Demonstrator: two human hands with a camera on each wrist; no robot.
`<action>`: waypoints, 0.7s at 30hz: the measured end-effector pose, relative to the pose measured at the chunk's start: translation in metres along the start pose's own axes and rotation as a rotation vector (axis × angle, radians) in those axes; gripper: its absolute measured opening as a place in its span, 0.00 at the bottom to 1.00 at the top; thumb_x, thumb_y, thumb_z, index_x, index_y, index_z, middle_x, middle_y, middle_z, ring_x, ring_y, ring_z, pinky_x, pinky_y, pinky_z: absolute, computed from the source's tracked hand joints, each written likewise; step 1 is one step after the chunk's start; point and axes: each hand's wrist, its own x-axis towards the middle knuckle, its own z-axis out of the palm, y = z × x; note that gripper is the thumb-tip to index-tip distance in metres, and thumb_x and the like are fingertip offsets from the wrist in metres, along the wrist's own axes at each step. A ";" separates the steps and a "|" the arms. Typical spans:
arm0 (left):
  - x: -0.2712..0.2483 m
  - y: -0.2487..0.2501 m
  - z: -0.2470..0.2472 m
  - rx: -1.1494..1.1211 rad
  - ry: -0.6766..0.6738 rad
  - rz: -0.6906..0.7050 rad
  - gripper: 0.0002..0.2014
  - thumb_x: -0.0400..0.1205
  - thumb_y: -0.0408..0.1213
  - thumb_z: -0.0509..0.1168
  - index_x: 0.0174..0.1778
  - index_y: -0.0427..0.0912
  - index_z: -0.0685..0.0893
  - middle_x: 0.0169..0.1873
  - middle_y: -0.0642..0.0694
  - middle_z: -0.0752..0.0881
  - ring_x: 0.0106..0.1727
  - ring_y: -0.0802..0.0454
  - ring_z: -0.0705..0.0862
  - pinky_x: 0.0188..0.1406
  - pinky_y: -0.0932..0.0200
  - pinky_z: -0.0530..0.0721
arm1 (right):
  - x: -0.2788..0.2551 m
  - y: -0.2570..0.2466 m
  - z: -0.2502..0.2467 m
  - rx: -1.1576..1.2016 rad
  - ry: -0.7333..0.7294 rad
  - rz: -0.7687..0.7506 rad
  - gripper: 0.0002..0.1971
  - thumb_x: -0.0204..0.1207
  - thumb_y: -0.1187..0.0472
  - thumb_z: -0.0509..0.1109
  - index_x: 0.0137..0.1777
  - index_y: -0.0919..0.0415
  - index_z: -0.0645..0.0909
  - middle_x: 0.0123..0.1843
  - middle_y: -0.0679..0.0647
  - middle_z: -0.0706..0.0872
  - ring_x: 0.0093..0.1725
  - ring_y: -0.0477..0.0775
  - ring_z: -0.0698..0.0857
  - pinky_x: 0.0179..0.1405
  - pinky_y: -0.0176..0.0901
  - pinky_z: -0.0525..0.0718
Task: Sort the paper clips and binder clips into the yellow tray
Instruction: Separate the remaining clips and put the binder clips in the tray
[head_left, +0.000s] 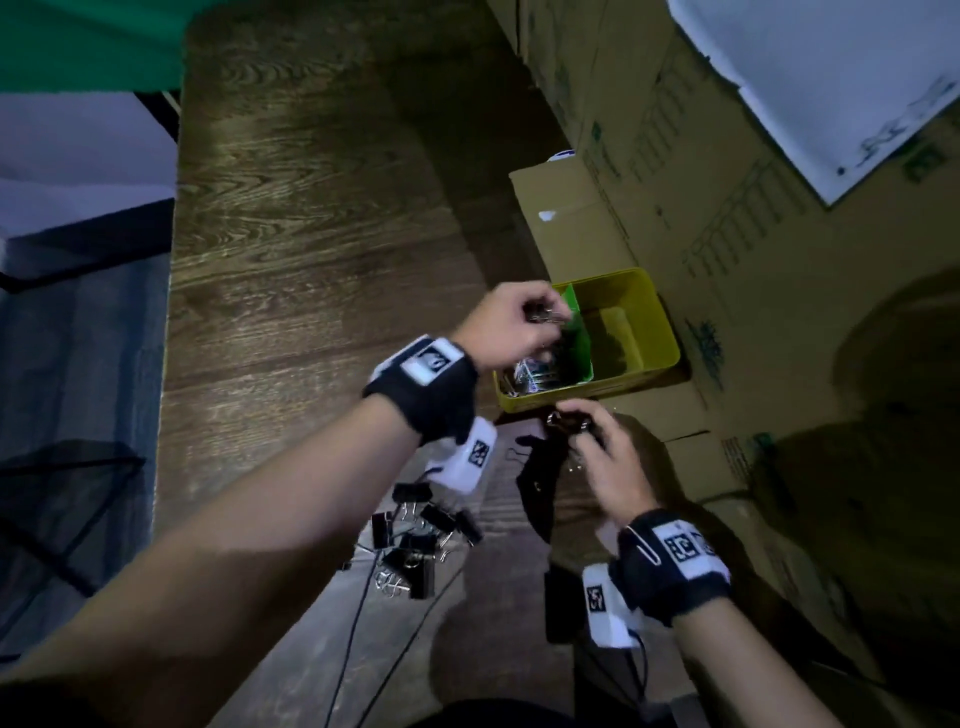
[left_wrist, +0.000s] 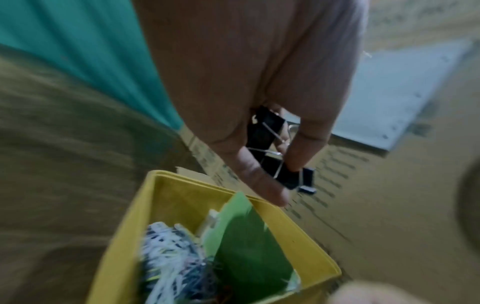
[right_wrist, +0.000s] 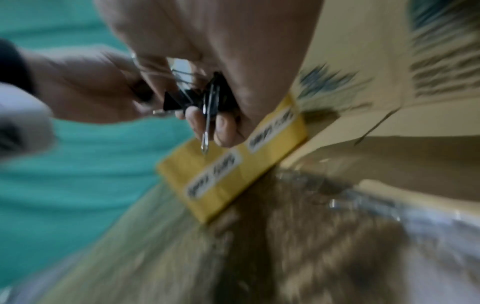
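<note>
On the wooden table the yellow tray, split by a green divider, holds a heap of paper clips in its near compartment. Above its far-left rim the left hand curls fingers and thumb round several black binder clips. Just before the tray's near wall the right hand pinches another binder clip at its fingertips, and a loose pile of binder clips lies nearer the person.

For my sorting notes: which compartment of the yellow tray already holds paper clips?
The near-left compartment of the yellow tray, left of the green divider.
</note>
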 end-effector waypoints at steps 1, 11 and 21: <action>0.015 0.006 0.013 0.173 -0.023 0.044 0.08 0.75 0.24 0.65 0.47 0.36 0.85 0.39 0.46 0.84 0.39 0.48 0.85 0.39 0.62 0.82 | 0.000 -0.004 -0.008 0.065 0.076 -0.032 0.14 0.66 0.62 0.62 0.49 0.45 0.81 0.50 0.48 0.85 0.52 0.48 0.82 0.55 0.44 0.77; 0.056 -0.022 0.085 1.053 -0.310 0.173 0.25 0.78 0.44 0.66 0.72 0.55 0.69 0.68 0.40 0.69 0.65 0.37 0.76 0.66 0.36 0.65 | 0.038 -0.048 -0.076 0.177 0.367 -0.107 0.14 0.77 0.75 0.59 0.54 0.59 0.78 0.36 0.55 0.78 0.27 0.41 0.74 0.25 0.28 0.72; 0.005 -0.061 0.042 1.292 -0.266 0.464 0.17 0.85 0.50 0.51 0.51 0.48 0.83 0.51 0.47 0.81 0.57 0.47 0.75 0.55 0.45 0.65 | 0.096 -0.046 -0.049 -0.136 0.164 -0.100 0.12 0.78 0.61 0.67 0.59 0.45 0.75 0.54 0.52 0.85 0.50 0.54 0.85 0.47 0.43 0.82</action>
